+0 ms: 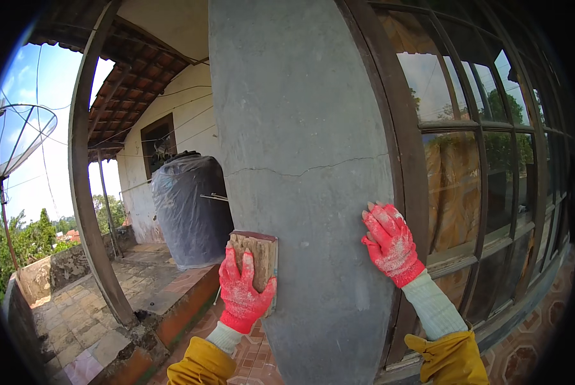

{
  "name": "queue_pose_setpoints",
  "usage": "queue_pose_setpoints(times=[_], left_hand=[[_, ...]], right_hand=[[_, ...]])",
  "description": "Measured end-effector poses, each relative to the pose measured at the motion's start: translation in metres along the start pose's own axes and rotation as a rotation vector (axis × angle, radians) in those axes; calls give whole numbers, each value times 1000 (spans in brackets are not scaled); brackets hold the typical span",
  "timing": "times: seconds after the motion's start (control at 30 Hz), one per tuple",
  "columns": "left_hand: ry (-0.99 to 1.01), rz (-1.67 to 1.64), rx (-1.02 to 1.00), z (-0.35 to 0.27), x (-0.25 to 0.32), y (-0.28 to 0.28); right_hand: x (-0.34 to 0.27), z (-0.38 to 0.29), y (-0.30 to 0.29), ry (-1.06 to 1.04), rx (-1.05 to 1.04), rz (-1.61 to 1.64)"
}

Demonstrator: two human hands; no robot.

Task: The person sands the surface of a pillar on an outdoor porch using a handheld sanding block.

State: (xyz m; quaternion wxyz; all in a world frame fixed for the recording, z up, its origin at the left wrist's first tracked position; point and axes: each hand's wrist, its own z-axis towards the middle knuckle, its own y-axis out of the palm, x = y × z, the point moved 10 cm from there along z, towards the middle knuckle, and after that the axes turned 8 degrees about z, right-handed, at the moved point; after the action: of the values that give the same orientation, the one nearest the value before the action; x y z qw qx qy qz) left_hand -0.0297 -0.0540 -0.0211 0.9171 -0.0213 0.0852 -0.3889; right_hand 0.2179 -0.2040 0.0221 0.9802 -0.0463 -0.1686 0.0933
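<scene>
A grey plastered wall section [306, 115] stands upright before me, with a thin crack running across it. My left hand [245, 293], in a dusty red glove with bare fingertips, presses a rough wooden block [261, 248] against the wall's left edge. A reddish-brown sheet, seemingly sandpaper, wraps over the block's top edge. My right hand [392, 243], in a matching dusty glove, rests at the wall's right edge beside the brown wooden window frame [410, 192]. Its fingers are extended and point up and left; what lies under the palm is hidden.
Glass window panes [451, 187] fill the right side. Behind the wall on the left stands a large plastic-wrapped drum [186, 211]. A leaning post [83, 159] rises from a raised tiled ledge [191, 288]. Farther left are a low parapet [71, 264] and a satellite dish [18, 144].
</scene>
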Motion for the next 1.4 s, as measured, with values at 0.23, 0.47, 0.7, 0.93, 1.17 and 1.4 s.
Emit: queue_pose_setpoints(times=[0.23, 0.47, 0.7, 0.93, 1.17, 1.4], left_hand=[[-358, 14, 85, 159, -61, -13], [-120, 35, 11, 15, -27, 1], [-307, 133, 109, 150, -54, -9], [-95, 42, -3, 60, 14, 7], [-313, 84, 100, 145, -50, -5], [-180, 11, -25, 55, -19, 13]], right_hand=[[0, -3, 2, 15, -32, -20], [-2, 0, -7, -1, 17, 4], [0, -2, 2, 3, -5, -7], [4, -3, -10, 0, 14, -13], [2, -4, 1, 21, -14, 11], [7, -6, -12, 20, 23, 25]])
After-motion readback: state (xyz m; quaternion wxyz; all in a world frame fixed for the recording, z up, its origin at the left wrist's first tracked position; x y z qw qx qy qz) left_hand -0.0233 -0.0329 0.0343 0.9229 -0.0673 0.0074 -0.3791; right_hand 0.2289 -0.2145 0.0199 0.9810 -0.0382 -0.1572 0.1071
